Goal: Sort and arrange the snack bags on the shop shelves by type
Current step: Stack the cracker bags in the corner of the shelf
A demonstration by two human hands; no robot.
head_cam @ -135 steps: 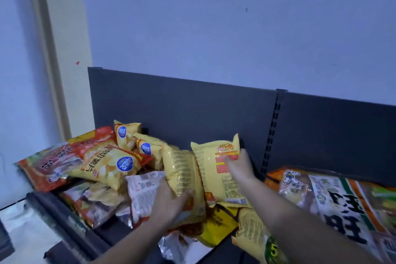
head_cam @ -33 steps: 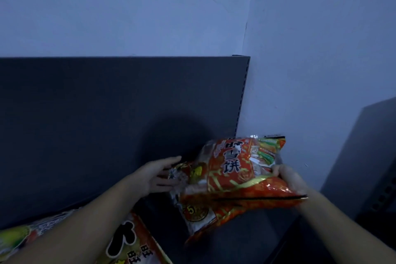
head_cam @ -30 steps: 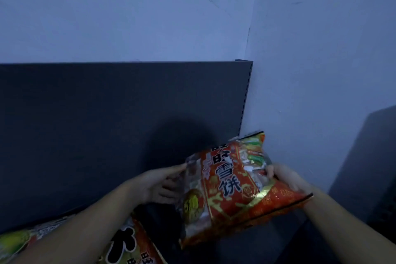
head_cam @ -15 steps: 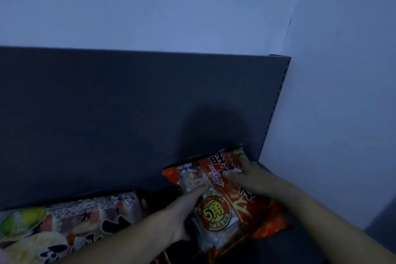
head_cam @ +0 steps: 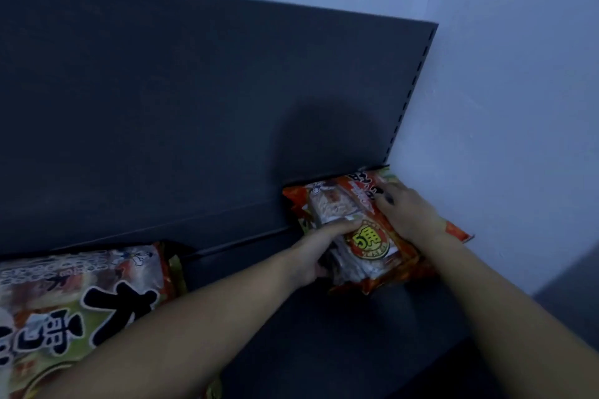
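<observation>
Pale bluish wall [head_cam: 505, 100], cornered

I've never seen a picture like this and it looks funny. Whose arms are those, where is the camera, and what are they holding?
No machine here: those are a person's two bare arms. The camera sits on the person's head and looks down, so you see what they see. The left hand grips the side of a red snack bag, and the right hand rests flat on top of it. The bag lies on a dark shelf, tucked into the corner where the dark back panel meets the pale wall. Further left lies a bigger bag with large black letters.
</observation>
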